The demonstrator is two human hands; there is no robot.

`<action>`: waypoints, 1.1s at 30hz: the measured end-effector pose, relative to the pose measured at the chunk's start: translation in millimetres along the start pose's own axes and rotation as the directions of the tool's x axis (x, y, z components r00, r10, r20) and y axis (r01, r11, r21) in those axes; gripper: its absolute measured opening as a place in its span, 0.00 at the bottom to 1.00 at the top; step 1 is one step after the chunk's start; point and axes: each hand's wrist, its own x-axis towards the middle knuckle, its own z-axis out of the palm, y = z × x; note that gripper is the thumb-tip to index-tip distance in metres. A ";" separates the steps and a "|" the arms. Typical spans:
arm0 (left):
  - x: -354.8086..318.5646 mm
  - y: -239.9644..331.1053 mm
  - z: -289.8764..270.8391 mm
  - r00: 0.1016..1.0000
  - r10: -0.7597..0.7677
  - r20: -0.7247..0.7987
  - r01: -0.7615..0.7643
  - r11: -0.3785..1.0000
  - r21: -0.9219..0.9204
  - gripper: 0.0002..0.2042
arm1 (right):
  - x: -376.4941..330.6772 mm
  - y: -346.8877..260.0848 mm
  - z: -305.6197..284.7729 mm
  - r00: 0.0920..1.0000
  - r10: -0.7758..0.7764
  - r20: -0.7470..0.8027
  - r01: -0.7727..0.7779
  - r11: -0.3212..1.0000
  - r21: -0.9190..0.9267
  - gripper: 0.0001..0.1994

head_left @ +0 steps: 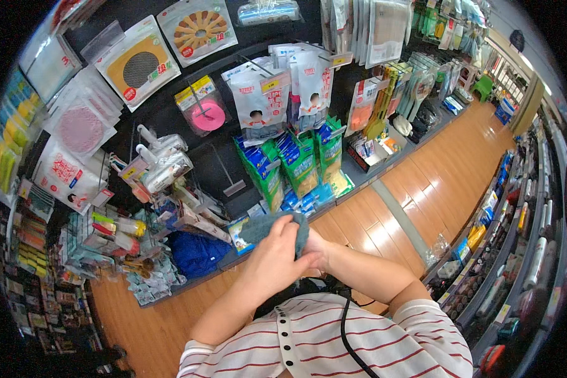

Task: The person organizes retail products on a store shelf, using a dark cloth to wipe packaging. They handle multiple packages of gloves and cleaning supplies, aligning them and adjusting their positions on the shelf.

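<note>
A dark grey-green cloth [256, 229] is bunched up in front of my chest, between both hands. My left hand [282, 253] is closed over its near side, with the fingers bent across the top. My right hand [316, 251] grips it from the right, its fingers largely hidden by the cloth and the left hand. One end of the cloth sticks out to the left, in front of a small yellow and blue packet [239, 236] on the bottom shelf.
Green and blue packets [296, 165] hang on hooks ahead, below white packs [260, 104]. A pink round item [208, 117] and white-handled brushes [164, 160] hang to the left. A blue bundle [198, 252] lies low on the shelf. Stocked shelves [498, 271] line the right side of the wooden aisle floor [444, 160].
</note>
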 end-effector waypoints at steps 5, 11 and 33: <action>-19.9 -2.2 -2.5 0.980 0.189 -0.064 -0.194 0.978 -0.078 0.29 | 26.0 -7.5 -8.7 0.870 -0.329 0.368 0.379 0.923 -0.071 0.24; -43.1 -33.8 4.2 0.965 0.258 -0.038 -0.259 0.927 -0.271 0.28 | 25.2 -29.9 -0.5 0.701 -0.533 0.474 0.654 0.214 -0.726 0.21; -224.6 -152.0 29.5 0.702 -0.593 -0.394 0.341 0.766 -0.544 0.16 | -18.5 -81.3 -56.7 0.755 -0.601 0.264 0.585 0.434 -0.685 0.18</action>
